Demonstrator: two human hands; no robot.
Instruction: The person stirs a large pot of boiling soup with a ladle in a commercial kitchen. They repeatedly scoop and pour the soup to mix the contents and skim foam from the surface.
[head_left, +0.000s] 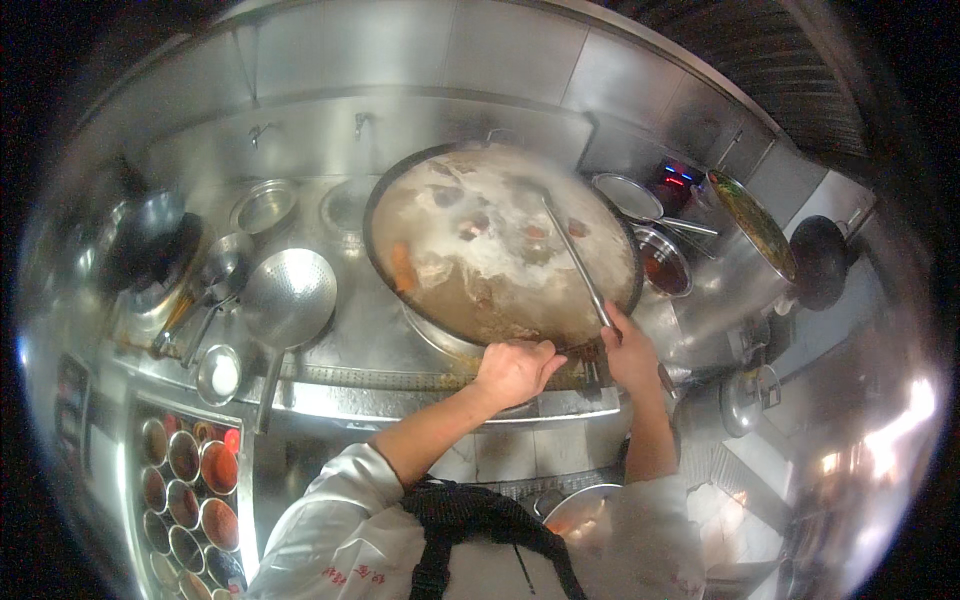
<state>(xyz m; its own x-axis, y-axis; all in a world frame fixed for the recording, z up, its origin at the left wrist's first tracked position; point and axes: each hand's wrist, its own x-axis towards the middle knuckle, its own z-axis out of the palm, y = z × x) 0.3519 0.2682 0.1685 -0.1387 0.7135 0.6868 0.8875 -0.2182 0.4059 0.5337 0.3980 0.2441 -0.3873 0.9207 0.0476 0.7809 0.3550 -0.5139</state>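
A large dark-rimmed wok (382, 289) sits on the steel range, full of cloudy, foaming broth (517, 262). Dark and reddish pieces break its surface, and an orange-brown piece (403, 266) floats near the left side. My right hand (632, 354) grips the long handle of a metal ladle (574, 255), whose head is under the foam at the far side. The handle's lower end sticks out beyond my wrist. My left hand (517, 371) is curled closed over the wok's near edge. It covers the part of the edge that it grips.
A perforated strainer (291, 292), smaller ladles and steel bowls lie left. Seasoning tins (220, 466) stand lower left. To the right are a bowl of red sauce (664, 264), a tall stockpot (739, 247) and a dark pan (819, 262). Two taps (362, 124) project from the back wall.
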